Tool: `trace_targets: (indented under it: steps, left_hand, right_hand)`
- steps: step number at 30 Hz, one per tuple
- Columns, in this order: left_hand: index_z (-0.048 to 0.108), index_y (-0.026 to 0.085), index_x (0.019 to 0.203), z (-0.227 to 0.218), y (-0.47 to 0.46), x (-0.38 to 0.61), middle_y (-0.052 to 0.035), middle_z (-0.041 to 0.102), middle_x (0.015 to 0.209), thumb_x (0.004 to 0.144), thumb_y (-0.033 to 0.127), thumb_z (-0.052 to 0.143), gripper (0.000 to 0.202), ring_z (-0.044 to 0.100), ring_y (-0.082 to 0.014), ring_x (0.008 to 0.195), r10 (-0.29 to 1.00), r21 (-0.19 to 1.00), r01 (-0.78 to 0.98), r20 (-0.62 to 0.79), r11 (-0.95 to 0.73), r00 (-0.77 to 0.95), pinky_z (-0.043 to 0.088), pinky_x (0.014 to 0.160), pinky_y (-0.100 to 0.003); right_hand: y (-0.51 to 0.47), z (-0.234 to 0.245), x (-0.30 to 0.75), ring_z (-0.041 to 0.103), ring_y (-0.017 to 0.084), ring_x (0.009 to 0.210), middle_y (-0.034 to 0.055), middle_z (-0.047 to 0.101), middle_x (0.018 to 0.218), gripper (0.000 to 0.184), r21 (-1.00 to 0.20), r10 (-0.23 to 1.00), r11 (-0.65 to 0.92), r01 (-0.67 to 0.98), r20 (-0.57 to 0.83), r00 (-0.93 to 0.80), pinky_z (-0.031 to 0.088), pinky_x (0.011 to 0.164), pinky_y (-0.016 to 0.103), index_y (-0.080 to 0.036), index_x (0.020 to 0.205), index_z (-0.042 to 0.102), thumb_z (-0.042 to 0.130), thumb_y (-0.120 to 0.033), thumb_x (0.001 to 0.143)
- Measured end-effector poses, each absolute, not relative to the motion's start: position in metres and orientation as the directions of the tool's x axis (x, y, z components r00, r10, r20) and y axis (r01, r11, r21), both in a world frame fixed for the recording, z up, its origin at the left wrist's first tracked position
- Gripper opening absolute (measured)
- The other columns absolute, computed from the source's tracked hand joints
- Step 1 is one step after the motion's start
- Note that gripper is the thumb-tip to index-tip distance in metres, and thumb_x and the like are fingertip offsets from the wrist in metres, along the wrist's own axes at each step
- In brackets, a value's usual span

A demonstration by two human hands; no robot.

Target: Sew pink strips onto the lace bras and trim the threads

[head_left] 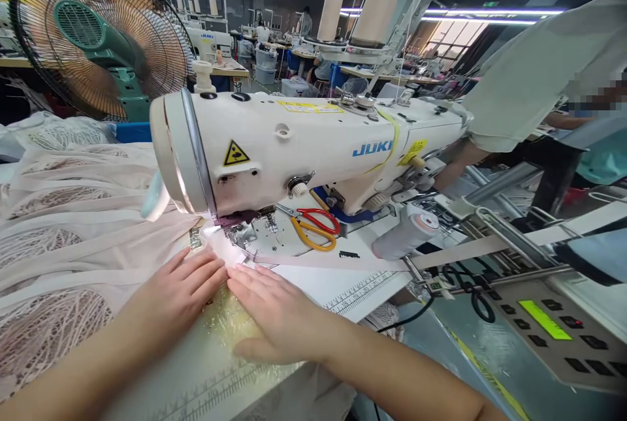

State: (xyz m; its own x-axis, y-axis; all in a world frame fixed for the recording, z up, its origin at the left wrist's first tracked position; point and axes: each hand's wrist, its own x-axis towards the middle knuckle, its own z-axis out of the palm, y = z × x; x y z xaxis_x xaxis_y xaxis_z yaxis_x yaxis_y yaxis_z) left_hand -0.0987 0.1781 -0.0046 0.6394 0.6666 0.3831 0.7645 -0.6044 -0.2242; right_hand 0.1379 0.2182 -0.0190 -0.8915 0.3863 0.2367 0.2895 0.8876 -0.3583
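My left hand [183,287] lies flat with its fingers stretched toward the needle area of a white sewing machine [264,147]. Beside it, my right hand [274,313] also rests flat, its fingertips almost meeting those of the left. Both press on pale pink fabric [223,248] that runs under the machine's head. A pale strip [353,263] stretches from the right toward the needle. Behind my right hand lie scissors [316,228] with one red and one yellow handle. Lace-patterned pale cloth [53,238] spreads to the left of my left hand.
A large fan [83,29] stands at the back left. A thread cone [406,232] sits right of the scissors. A control panel [553,329] is at the lower right. Another person's sleeve [543,81] reaches in behind the machine. Tall thread cones [333,6] rise above.
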Motion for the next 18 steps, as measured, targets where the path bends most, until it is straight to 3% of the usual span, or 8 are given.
trace_targets:
  steps: [11, 18]
  left_hand:
    - [0.061, 0.021, 0.123, -0.006, 0.196, -0.119, -0.0022, 0.064, 0.128, 0.099, 0.022, 0.029, 0.040, 0.054, -0.0204, 0.120, 0.698, -0.193, 0.770, 0.331, -0.608, 0.635, 0.024, 0.112, -0.038]
    - [0.058, 0.018, 0.126, -0.007, 0.205, -0.124, -0.0049, 0.060, 0.132, 0.098, 0.019, 0.029, 0.040, 0.053, -0.0230, 0.121, 0.661, -0.296, 0.720, 0.285, -0.628, 0.694, 0.030, 0.108, -0.042]
  right_hand:
    - [0.219, -0.016, 0.139, 0.023, 0.025, 0.144, 0.0163, 0.034, 0.152, 0.074, -0.368, 0.380, 0.883, 0.290, 0.200, -0.903, 0.012, 0.121, 0.036, -0.004, 0.141, 0.039, 0.051, -0.056, 0.090]
    - [0.219, -0.014, 0.139, 0.024, 0.024, 0.144, 0.0161, 0.035, 0.151, 0.071, -0.380, 0.380, 0.879, 0.289, 0.190, -0.906, 0.014, 0.121, 0.036, -0.005, 0.141, 0.040, 0.049, -0.056, 0.091]
